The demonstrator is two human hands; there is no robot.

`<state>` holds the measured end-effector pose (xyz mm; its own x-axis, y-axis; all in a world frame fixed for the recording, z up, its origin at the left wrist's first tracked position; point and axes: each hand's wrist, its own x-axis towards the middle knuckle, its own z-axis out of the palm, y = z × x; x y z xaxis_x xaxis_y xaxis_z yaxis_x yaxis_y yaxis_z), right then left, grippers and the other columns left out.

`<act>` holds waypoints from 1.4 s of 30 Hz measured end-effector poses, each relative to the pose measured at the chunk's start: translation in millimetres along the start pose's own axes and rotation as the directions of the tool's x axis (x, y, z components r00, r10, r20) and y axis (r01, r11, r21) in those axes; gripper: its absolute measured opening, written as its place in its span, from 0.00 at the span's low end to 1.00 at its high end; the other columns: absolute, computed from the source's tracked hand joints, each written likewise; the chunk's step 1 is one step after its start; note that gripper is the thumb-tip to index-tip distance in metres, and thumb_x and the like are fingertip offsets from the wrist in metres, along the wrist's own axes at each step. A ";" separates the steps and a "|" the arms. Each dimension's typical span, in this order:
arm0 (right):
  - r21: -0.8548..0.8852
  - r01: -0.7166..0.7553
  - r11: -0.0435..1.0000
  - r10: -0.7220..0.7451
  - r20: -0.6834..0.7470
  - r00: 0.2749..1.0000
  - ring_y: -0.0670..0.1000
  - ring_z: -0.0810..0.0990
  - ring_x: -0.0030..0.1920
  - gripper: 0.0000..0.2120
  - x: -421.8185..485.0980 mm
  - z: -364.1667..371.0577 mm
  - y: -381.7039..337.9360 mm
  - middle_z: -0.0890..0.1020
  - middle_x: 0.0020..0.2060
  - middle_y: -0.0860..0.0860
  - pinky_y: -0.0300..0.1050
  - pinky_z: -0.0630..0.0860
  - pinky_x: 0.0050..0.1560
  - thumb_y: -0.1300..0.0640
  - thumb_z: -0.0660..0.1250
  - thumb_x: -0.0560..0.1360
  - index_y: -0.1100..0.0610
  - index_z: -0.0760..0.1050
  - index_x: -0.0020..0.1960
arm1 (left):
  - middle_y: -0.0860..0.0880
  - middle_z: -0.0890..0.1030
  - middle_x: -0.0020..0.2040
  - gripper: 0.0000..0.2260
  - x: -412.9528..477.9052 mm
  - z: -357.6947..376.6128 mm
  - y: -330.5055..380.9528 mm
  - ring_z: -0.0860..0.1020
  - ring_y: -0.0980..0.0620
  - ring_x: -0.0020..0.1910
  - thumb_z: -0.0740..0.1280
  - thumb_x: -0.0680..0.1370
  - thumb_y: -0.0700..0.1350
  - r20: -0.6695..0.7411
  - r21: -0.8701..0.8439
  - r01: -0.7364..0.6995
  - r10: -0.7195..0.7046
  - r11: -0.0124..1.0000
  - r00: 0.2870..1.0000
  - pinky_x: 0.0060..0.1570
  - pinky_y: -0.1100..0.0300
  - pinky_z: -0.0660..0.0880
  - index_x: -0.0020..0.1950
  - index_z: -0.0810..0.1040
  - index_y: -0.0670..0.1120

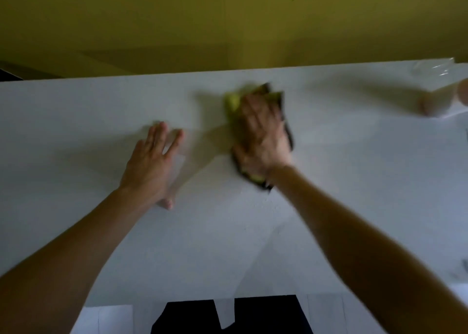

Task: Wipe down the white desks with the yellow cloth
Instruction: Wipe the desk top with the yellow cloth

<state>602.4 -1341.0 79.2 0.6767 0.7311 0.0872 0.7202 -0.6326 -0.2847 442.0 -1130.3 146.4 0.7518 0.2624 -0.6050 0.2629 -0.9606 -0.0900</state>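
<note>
One white desk (101, 232) fills your view. I judge you are mid-wipe on it, though nothing shows which parts are already clean, and any other desks are out of sight. Your right hand (263, 136) lies spread on the yellow cloth (233, 101), pressing it to the desk near its far edge. Your left hand (152, 163) rests flat and straight-fingered on the bare desk beside the cloth, holding nothing.

likely an office or classroom: plain white desk (329, 181) against a yellow wall (228, 22).
</note>
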 end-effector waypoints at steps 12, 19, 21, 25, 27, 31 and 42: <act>0.024 -0.074 0.997 0.076 -0.085 0.993 0.62 0.60 0.85 0.46 4.1 -18.0 52.4 0.66 0.84 0.58 0.71 0.52 0.83 0.48 0.70 0.71 0.51 0.60 0.87 | 0.40 0.32 0.87 0.84 4.7 8.4 -6.5 0.37 0.37 0.88 0.91 0.51 0.62 -0.043 -0.047 -0.031 0.029 0.998 0.999 0.86 0.38 0.53 0.87 0.30 0.53; 0.128 0.329 0.936 -0.338 0.060 0.939 0.60 0.63 0.85 0.36 -32.9 2.6 -9.8 0.69 0.83 0.56 0.65 0.55 0.85 0.54 0.67 0.75 0.55 0.69 0.83 | 0.42 0.51 0.89 0.66 -30.5 12.2 -1.5 0.56 0.38 0.87 0.91 0.59 0.54 -0.183 -0.153 -0.025 -0.003 0.988 0.983 0.78 0.40 0.70 0.89 0.57 0.52; 0.044 0.133 0.990 -0.135 0.053 0.989 0.59 0.61 0.86 0.37 -8.1 -15.2 46.1 0.67 0.84 0.55 0.64 0.53 0.86 0.54 0.65 0.77 0.52 0.65 0.85 | 0.44 0.53 0.89 0.61 -54.6 22.8 5.3 0.59 0.39 0.86 0.89 0.64 0.52 -0.188 -0.201 -0.010 -0.028 0.980 0.982 0.78 0.41 0.70 0.89 0.57 0.54; 0.038 -0.140 0.989 0.143 -0.095 0.985 0.60 0.59 0.86 0.41 -15.8 -16.9 30.9 0.64 0.85 0.56 0.66 0.53 0.85 0.54 0.67 0.76 0.48 0.59 0.88 | 0.40 0.40 0.88 0.73 -86.7 50.3 18.3 0.48 0.38 0.88 0.87 0.59 0.67 -0.027 -0.082 -0.026 0.023 0.996 0.999 0.82 0.37 0.62 0.89 0.39 0.56; 0.120 -0.016 0.993 0.024 -0.068 0.997 0.62 0.59 0.86 0.42 -63.6 1.1 -43.3 0.64 0.85 0.56 0.69 0.53 0.84 0.54 0.68 0.73 0.50 0.62 0.87 | 0.40 0.32 0.87 0.76 -93.3 65.1 17.6 0.40 0.37 0.88 0.85 0.57 0.71 -0.001 -0.031 -0.018 0.018 0.999 1.000 0.83 0.34 0.57 0.88 0.36 0.55; 0.160 0.432 0.888 -0.451 0.110 0.886 0.61 0.60 0.86 0.35 -124.9 9.8 -81.3 0.66 0.84 0.58 0.68 0.56 0.84 0.56 0.68 0.77 0.53 0.68 0.84 | 0.39 0.28 0.85 0.73 -94.5 78.0 8.5 0.36 0.35 0.87 0.85 0.57 0.71 -0.032 -0.012 -0.069 0.069 0.998 0.997 0.83 0.34 0.57 0.89 0.44 0.51; 0.082 -0.297 0.951 0.306 -0.127 0.944 0.56 0.58 0.87 0.33 -140.4 24.6 -122.1 0.65 0.85 0.53 0.65 0.51 0.85 0.34 0.61 0.85 0.45 0.63 0.86 | 0.40 0.33 0.88 0.77 -98.6 90.6 1.6 0.38 0.39 0.88 0.84 0.54 0.73 -0.083 0.008 -0.119 0.120 0.993 0.989 0.84 0.36 0.56 0.89 0.39 0.53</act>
<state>415.7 -1360.1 78.1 0.8782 0.4639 0.1167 0.4715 -0.7981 -0.3752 313.5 -1166.0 134.2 0.8254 0.1523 -0.5437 0.1664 -0.9858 -0.0234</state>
